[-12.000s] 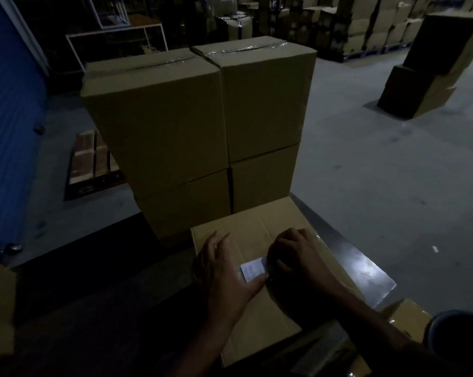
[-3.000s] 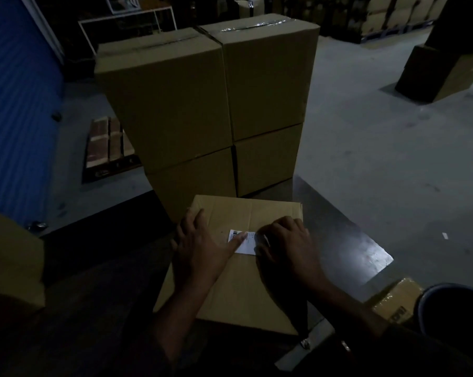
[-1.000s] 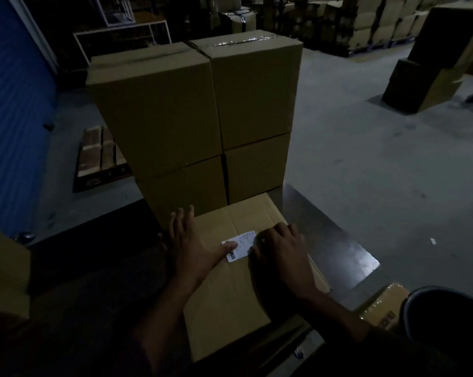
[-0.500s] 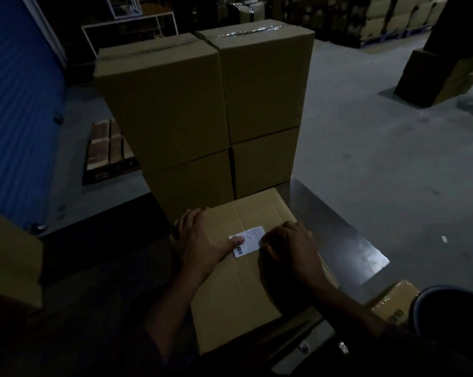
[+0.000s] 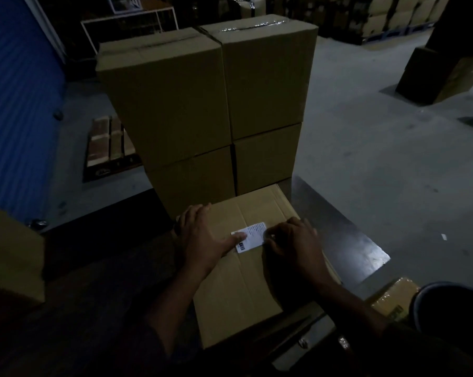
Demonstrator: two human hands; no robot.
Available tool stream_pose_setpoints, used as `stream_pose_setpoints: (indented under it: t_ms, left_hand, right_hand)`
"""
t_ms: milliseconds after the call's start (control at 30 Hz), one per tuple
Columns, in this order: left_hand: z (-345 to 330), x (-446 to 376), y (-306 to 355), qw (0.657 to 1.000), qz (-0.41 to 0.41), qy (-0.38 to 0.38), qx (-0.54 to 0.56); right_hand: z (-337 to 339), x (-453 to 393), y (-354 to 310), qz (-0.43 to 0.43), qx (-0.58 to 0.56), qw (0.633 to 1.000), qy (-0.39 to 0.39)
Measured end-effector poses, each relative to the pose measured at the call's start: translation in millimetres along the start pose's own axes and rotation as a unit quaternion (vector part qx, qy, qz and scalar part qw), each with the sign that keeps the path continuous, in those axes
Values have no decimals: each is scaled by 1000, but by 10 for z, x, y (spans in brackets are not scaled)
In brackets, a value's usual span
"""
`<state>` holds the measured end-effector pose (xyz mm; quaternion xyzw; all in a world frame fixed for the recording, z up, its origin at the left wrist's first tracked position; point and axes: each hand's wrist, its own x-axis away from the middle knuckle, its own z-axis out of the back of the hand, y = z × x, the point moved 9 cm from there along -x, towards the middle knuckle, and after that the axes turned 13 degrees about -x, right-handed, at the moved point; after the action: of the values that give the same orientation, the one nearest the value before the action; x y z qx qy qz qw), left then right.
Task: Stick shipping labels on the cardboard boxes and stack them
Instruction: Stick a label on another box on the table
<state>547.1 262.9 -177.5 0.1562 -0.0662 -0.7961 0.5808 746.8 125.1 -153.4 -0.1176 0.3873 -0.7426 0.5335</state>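
While my left thumb pins the shipping label (image 5: 250, 237) flat, I work its right edge down onto the cardboard box (image 5: 240, 273).

My left hand (image 5: 205, 238) lies spread on the box top, fingers straight toward the far edge, thumb pressing the label's left half near the barcode. My right hand (image 5: 295, 242) has its fingers curled with the tips at the label's right edge; whether they pinch that edge or merely press it I cannot tell in this dim light. The box sits on a dark table (image 5: 347, 240), just in front of the stacked boxes (image 5: 202, 104). The risk, I judge: the label sits slightly askew across the centre seam, so pressing unevenly could trap a crease or leave a corner lifted, and it might peel once the box is stacked.
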Motion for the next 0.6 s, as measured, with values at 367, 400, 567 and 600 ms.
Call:
stream_pose_setpoints:
  t_ms: [367, 400, 567, 600]
  left_hand:
    - [-23, 3, -18, 1000, 3, 0, -1]
    - [-20, 4, -14, 1000, 2, 0, 1]
    - [-14, 2, -24, 1000, 8, -3, 0]
    - [-14, 2, -24, 1000, 7, -3, -2]
  right_hand:
    - [45, 138, 69, -15, -15, 1000, 21]
    - [52, 148, 66, -19, -10, 999, 29]
    - [45, 203, 65, -25, -20, 999, 33]
    - [50, 205, 63, -25, -21, 999, 34]
